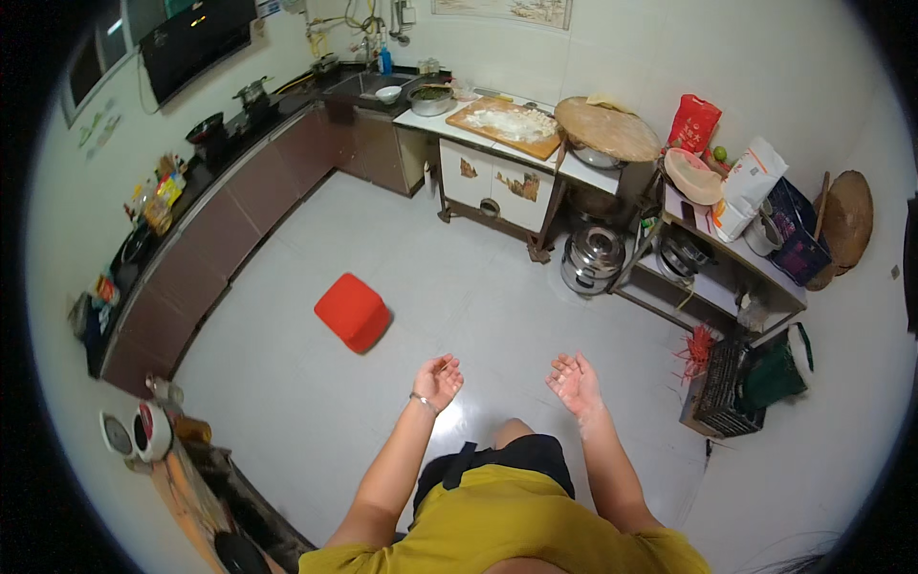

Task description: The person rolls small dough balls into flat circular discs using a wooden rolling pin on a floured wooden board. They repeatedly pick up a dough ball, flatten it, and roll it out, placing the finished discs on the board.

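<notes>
Both my hands are held out in front of my body above the grey tiled floor, palms turned up. My left hand [439, 380] has loosely curled fingers that stay apart, with nothing in it; a bracelet [424, 403] circles that wrist. Beyond it, to the left, a red cube-shaped stool [353, 312] stands on the floor. My right hand [575, 382] is also bare, its fingers spread a little, and pale powder seems to mark its skin. Neither hand touches anything. Across the room a wooden board [507, 128] with white flour and small dough pieces lies on a white cabinet [497, 182].
A dark counter [239, 139] with a sink [369, 87] curves along the left. Beside the white cabinet sit a round wooden lid [608, 129] and a steel pot [593, 258]. At right are a shelf [732, 251] and a black crate [729, 390].
</notes>
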The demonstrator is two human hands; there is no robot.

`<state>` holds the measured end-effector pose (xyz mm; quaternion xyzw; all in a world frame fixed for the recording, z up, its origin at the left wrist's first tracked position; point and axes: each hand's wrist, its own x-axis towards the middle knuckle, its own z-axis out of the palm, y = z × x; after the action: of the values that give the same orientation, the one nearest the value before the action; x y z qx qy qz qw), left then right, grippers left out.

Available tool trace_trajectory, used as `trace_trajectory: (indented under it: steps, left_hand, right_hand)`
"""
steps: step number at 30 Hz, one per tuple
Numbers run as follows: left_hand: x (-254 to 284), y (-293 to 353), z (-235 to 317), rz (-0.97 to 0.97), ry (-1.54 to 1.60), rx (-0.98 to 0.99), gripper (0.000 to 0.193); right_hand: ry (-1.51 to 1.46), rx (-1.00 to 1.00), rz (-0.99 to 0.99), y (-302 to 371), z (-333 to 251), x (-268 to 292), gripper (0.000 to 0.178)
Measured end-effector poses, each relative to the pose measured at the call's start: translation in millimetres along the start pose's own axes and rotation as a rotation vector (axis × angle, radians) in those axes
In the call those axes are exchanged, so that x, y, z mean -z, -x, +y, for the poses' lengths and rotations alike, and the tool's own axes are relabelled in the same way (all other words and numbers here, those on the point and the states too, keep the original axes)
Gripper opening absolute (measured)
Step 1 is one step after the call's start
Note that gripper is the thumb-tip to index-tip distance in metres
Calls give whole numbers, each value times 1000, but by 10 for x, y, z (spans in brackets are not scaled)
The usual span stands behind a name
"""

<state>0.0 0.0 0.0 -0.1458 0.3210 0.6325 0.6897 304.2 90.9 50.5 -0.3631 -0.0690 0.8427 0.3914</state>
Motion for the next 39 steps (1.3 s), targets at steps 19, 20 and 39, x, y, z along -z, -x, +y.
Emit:
trace_trajectory:
  steps: [19,20,39]
  left_hand:
    - [-2402,-4775,3998,103,-264,-128,22]
    - [-2436,-5049,4200,122,-316,-122,22]
    - [-5357,-10116,6043,15,-2239,-831,44]
  right_hand:
    - [568,274,168,-6450,-2459,-2800,36]
    - [594,332,173,-6725,-2468,-2780,35]
    - [1514,857,727,-10860,-4474,-3580,34]
